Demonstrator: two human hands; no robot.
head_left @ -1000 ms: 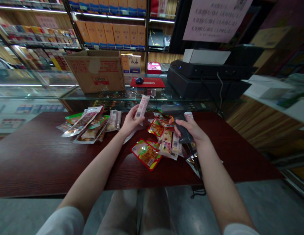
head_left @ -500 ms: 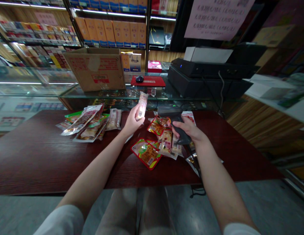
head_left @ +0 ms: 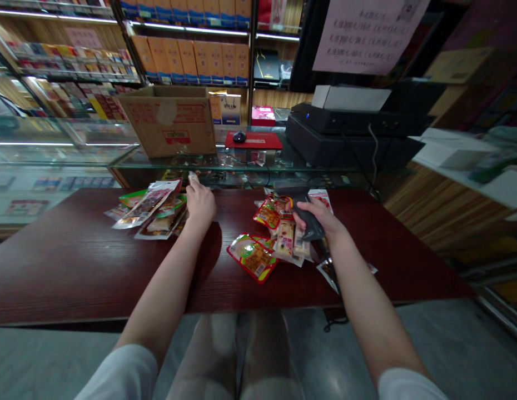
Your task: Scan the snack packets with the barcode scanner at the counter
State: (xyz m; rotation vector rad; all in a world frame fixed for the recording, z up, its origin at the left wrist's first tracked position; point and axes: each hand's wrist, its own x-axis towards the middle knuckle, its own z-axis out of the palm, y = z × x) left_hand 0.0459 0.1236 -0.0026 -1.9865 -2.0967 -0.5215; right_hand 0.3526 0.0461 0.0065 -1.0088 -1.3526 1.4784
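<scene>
At the right edge of a pile of snack packets (head_left: 152, 205), my left hand (head_left: 201, 204) is closed. A pale wrapper end (head_left: 192, 175) pokes out beyond its fingers, and the rest of that snack packet is hidden behind the hand. My right hand (head_left: 325, 216) grips a black barcode scanner (head_left: 311, 221) by its handle, its head facing left. Beneath and beside the scanner lie more packets: a red-edged snack packet (head_left: 255, 258), another red one (head_left: 267, 212) and a pale wrapped snack stick (head_left: 285, 239). A silvery packet (head_left: 327, 274) is partly covered by the right forearm.
The dark wooden table (head_left: 95, 272) ends at a glass counter (head_left: 225, 161). On that counter are a cardboard box (head_left: 170, 125), a mouse (head_left: 239, 136) on a red mat and a black machine (head_left: 350, 136). The scanner's cable (head_left: 339, 294) runs down past the table's front edge.
My left hand has carried the wrapped snack stick left and down to the left pile. The scanner stays in my right hand, nearly in place. The view has shifted slightly.
</scene>
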